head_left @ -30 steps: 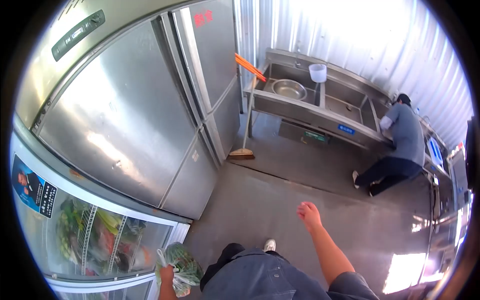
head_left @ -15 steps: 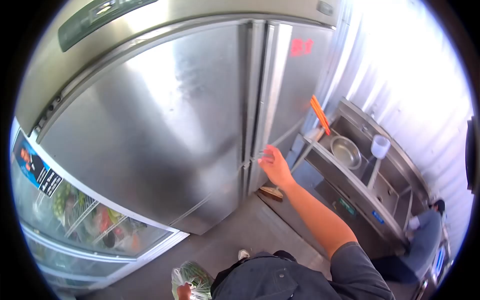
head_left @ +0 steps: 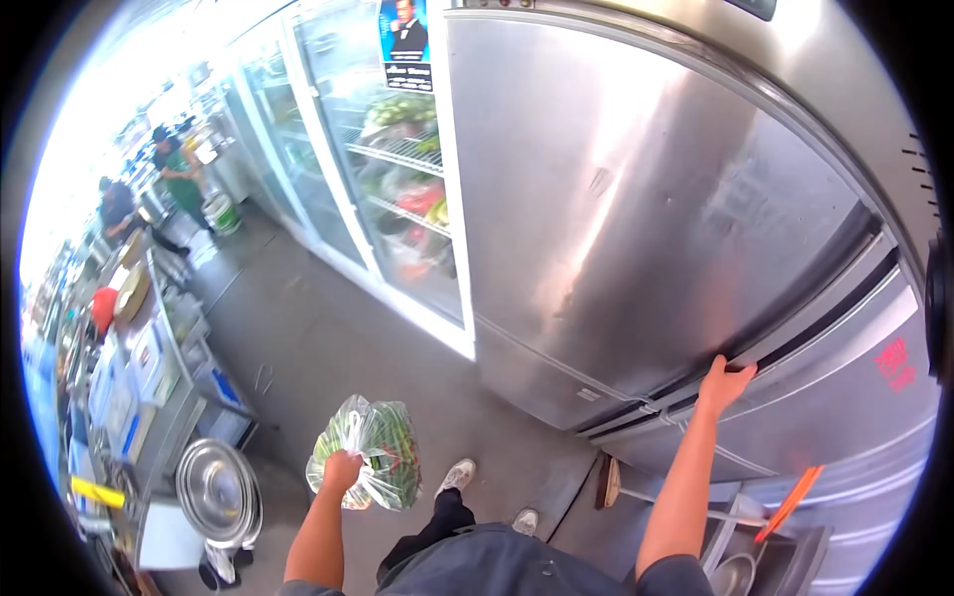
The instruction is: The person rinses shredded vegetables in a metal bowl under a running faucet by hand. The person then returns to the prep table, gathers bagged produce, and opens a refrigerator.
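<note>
A clear plastic bag of green vegetables hangs from my left hand, whose fingers are closed around the gathered top of the bag. My right hand is raised to the large steel fridge, at the edge of its door beside the vertical gap. Its thumb and fingers are apart, with the fingertips at the door edge and partly hidden there. The steel door looks closed. Left of it stands a glass-door fridge with vegetables on wire shelves.
Steel bowls and tubs sit on a counter at the left. Two people work far back left near a bucket. A broom and a sink are at the lower right.
The view has swung left, bringing the counter and the two people into sight. My right hand has reached the steel door's edge. The bag stays in my left hand.
</note>
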A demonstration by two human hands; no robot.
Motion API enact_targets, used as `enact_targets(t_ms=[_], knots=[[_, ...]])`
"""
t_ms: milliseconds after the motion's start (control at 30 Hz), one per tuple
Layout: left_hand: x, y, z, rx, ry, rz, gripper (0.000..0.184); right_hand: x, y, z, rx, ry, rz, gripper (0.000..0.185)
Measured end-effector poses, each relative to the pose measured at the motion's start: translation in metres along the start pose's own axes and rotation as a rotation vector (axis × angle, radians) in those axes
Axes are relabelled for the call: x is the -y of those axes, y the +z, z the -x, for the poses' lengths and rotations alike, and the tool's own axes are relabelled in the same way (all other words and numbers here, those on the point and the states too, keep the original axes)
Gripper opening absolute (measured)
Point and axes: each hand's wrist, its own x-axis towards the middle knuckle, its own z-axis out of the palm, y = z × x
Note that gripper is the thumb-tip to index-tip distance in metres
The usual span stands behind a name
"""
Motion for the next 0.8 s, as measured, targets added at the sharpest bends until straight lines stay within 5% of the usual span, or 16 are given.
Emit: enact_targets(t_ms=[200,333,433,467,600,667,733,800], knots=[[0.004,-0.009,0.123,-0.120,-0.385,0.434,0.034,-0.018,-0.045,0.049,0.032,-0.011,-0.019,0.063],[0.041,0.032,0.182,-0.101,-0.490,0.487,0.035,0.021,-0.140,0.135,0.391,0.026,-0.194,0.074],[0.128,0.124,0.205,0.018,-0.176,-0.049,0.024,0.044,-0.181,0.204,0.907,-0.064,-0.244,0.052],[0.127,0.129,0.216,0.056,-0.008,-0.208,0.020,0.054,-0.180,0.228,0.882,-0.310,-0.167,0.038],[0.130,0.145,0.254,0.084,0.085,-0.205,0.021,0.108,-0.174,0.319,0.998,-0.349,-0.335,0.054],[0.138,0.153,0.261,0.078,0.102,-0.148,0.022,0.151,-0.170,0.353,1.009,-0.350,-0.316,0.059],[0.144,0.151,0.273,-0.027,-0.145,0.359,0.026,0.171,-0.148,0.386,1.075,-0.360,-0.363,0.053],[0.129,0.137,0.279,-0.040,-0.272,0.410,0.029,0.191,-0.134,0.412,1.115,-0.340,-0.431,0.049]])
